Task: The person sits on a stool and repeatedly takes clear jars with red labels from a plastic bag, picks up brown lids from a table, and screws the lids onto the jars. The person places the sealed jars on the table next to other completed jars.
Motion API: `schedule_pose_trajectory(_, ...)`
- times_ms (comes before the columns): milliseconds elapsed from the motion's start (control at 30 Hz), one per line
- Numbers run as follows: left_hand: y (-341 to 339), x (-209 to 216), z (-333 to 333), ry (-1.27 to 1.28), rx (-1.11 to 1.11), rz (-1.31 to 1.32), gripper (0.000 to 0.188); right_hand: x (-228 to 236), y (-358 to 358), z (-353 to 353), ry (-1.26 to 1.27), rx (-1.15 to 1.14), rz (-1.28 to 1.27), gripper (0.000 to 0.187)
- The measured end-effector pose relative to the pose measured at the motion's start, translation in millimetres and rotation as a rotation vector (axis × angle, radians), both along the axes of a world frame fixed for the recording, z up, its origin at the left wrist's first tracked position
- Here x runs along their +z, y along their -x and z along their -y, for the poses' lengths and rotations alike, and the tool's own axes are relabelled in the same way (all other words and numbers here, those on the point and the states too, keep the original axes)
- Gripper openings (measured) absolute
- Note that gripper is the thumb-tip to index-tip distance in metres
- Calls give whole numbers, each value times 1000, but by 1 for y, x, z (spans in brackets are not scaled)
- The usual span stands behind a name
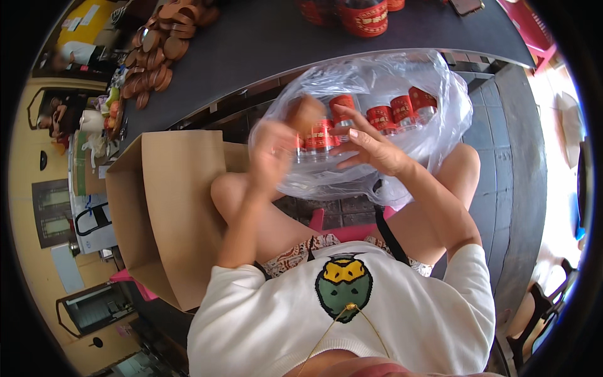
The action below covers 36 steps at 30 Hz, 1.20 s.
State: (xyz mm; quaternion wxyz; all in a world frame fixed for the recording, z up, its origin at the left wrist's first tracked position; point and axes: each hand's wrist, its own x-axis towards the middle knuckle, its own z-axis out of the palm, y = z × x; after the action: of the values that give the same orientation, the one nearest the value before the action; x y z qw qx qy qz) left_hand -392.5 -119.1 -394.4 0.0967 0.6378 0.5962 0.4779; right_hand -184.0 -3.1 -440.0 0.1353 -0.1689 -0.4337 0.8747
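Observation:
Between my knees a clear plastic bag (pixel 449 100) holds several clear jars with red labels (pixel 379 117). My left hand (pixel 270 154) is over the bag's left side, smeared by motion. At its fingertips is a blurred brown round lid (pixel 306 113), above the jars, and the hand appears closed on its edge. My right hand (pixel 377 149) reaches in from the right with its fingers spread. Its fingertips are close to a red-labelled jar (pixel 342 103); whether they touch it I cannot tell.
An open cardboard box (pixel 182 207) stands by my left knee. On the dark table (pixel 264 44) ahead lie a heap of brown round lids (pixel 154 53), larger red-labelled containers (pixel 364 19) and a phone (pixel 468 6). People (pixel 78 53) are far off at the left.

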Motion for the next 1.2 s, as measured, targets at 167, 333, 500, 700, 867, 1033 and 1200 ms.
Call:
schedule_pose_trajectory(167,-72,-52,-23,249,-176,128,11,-35,9,3,431,-261,9,43)
schedule_pose_trajectory(333,-17,-106,-104,493,238,-88,54,-14,-6,-36,361,-633,-9,38)
schedule_pose_trajectory(500,-14,-139,-145,838,209,-310,85,-20,-1,-41,469,-700,-16,45)
schedule_pose_trajectory(700,-17,-210,-162,713,269,231,81,8,0,-28,561,-729,-5,42)
schedule_pose_trajectory(867,-30,-137,-113,518,-13,584,83,-4,-12,-40,250,-731,-112,38)
schedule_pose_trajectory(1033,-31,-33,-18,282,-167,1753,63,14,-19,-34,-346,-749,-17,46)
schedule_pose_trajectory(1200,-65,-24,-1,210,-142,1496,75,11,-10,-20,-308,-530,-199,57)
